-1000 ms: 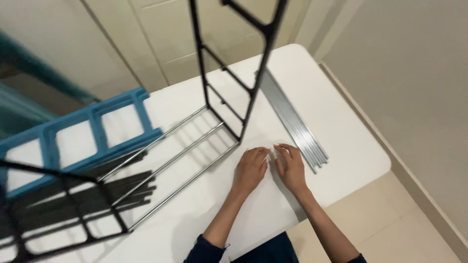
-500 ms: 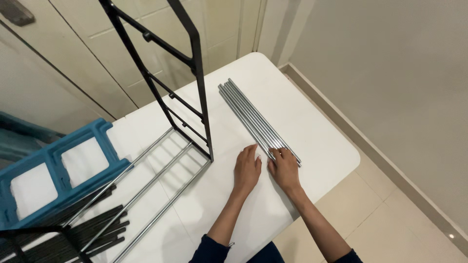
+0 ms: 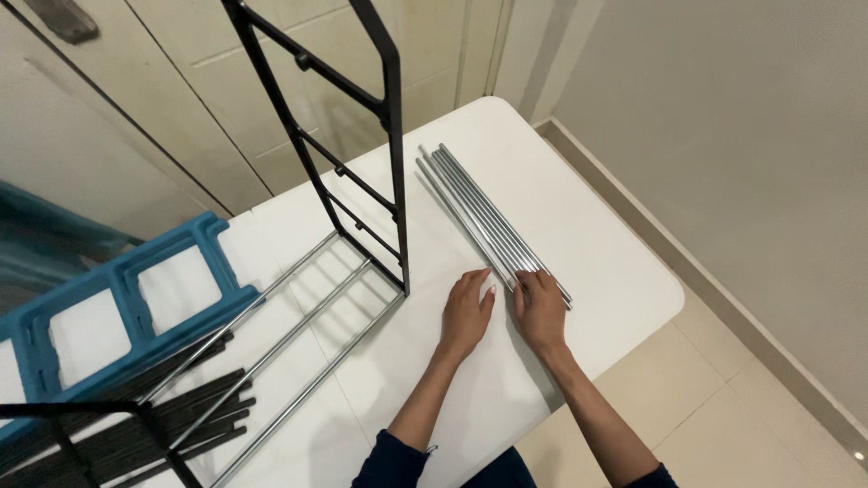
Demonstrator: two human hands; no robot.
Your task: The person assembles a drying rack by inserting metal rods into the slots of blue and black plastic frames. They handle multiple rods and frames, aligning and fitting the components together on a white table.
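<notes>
We work at a white folding table (image 3: 588, 235) that fills most of the view, set against cream cabinet doors (image 3: 181, 99) with a tiled floor (image 3: 723, 398) to the right. Rising from the table is the black metal side frame (image 3: 362, 172) of a rack, upright, joined low down to three chrome crossbars (image 3: 289, 361) that run back toward a second black frame (image 3: 81, 434) at the lower left edge. A blue plastic frame (image 3: 117, 307) lies flat on the left, and beneath it a stack of black rods (image 3: 172, 425). The thing in hand is the bundle of silver metal rods (image 3: 479, 212), lying loose and parallel just right of the upright frame, reaching from the table's far end to our fingers. Our left hand (image 3: 467, 312) rests flat and open on the tabletop just beside the near ends, holding nothing; our right hand (image 3: 541, 307) lies palm down over those ends, fingers loosely curled on them, not yet closed around any one rod. We judge the step as sorting or picking a rod from the bundle; the next move calls for pinching one free without rolling the others toward the table's edge. The upright frame stands close on the left and could snag a long rod as it swings.
</notes>
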